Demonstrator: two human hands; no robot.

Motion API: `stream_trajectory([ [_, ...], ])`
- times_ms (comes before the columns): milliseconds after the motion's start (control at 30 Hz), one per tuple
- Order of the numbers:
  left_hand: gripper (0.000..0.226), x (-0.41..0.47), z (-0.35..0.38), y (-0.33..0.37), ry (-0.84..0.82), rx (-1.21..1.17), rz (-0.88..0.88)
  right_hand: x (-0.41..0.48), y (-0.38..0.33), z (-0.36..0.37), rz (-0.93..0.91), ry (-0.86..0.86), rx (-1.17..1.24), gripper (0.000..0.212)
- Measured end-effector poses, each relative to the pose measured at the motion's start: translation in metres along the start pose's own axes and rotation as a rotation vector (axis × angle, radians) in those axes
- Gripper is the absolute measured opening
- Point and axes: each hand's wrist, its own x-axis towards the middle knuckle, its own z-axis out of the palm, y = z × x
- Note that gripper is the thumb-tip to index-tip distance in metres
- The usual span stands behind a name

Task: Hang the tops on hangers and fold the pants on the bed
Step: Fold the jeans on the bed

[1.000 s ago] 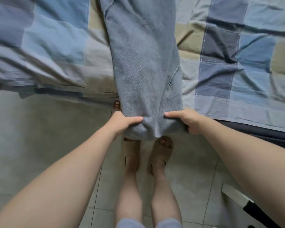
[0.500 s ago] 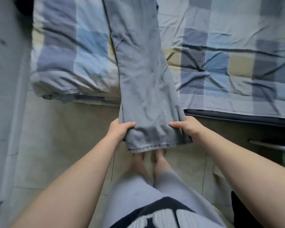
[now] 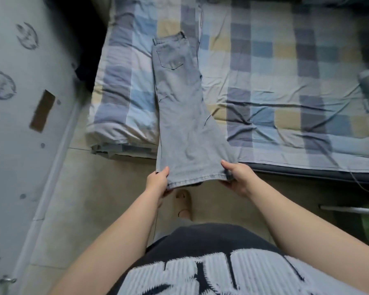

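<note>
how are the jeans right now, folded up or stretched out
Jeans stretched out full length: waistband on the bed, hem past its edge, gripped by left hand and right hand.

Jeans: light blue-grey jeans [image 3: 185,116], folded lengthwise, back pocket facing up.
Pose: stretched straight, the waistband lying on the bed [image 3: 285,81], the hem end lifted past the bed edge.
Hold: left hand [image 3: 158,182] and right hand [image 3: 237,177] each grip one hem corner.

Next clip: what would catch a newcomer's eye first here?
A long pair of light-blue jeans runs from the checked bed cover off its near edge, waistband far. The left hand and right hand grip the hem corners above the tiled floor.
</note>
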Motion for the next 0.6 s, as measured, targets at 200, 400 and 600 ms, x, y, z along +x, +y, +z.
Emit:
stream_trajectory([
  [200,0.028,-0.051,-0.015,-0.055,0.028,0.006,0.002,-0.039,0.05,-0.031,-0.012,-0.039,0.005,0.033],
  [400,0.04,-0.095,-0.027,-0.158,0.105,0.162,-0.045,-0.081,0.139,-0.076,0.07,-0.01,-0.016,0.023],
  [600,0.049,-0.123,-0.046,-0.221,0.078,0.26,-0.164,-0.114,0.203,-0.119,0.188,-0.042,-0.059,0.021],
])
